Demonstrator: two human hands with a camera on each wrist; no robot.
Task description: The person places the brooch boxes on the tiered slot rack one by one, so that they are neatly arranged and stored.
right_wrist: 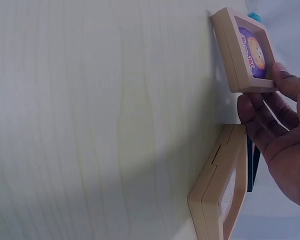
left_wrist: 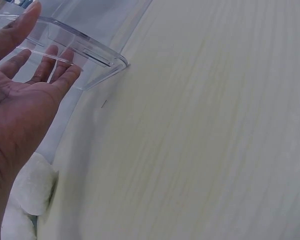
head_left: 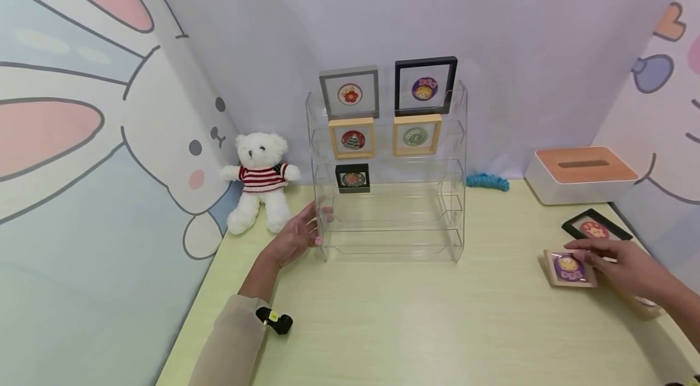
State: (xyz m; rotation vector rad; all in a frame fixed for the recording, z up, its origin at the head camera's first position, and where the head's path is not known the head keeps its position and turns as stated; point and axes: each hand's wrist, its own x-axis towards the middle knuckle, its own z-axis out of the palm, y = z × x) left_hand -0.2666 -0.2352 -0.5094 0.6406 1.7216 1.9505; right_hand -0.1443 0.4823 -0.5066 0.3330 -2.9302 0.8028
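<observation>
My right hand [head_left: 629,264] pinches a small light-wood picture frame [head_left: 570,268] with a purple round badge, thumb on its edge and fingers underneath; it is tilted over the table's right side. Below that hand lies a larger light-wood frame [right_wrist: 215,185], partly hidden in the head view. A black frame with a red badge [head_left: 595,229] lies just behind. On the left, my left hand [head_left: 295,240] touches the side of a clear acrylic rack [head_left: 394,230], fingers loosely extended. Upper tiers of the rack hold a grey frame [head_left: 350,94], a black frame [head_left: 425,88] and several smaller frames.
A white teddy bear [head_left: 259,179] in a striped shirt sits left of the rack. To the rack's right lies a blue bundle of cord [head_left: 488,182]. A tissue box [head_left: 582,173] with an orange-brown top stands at the back right, by the wall.
</observation>
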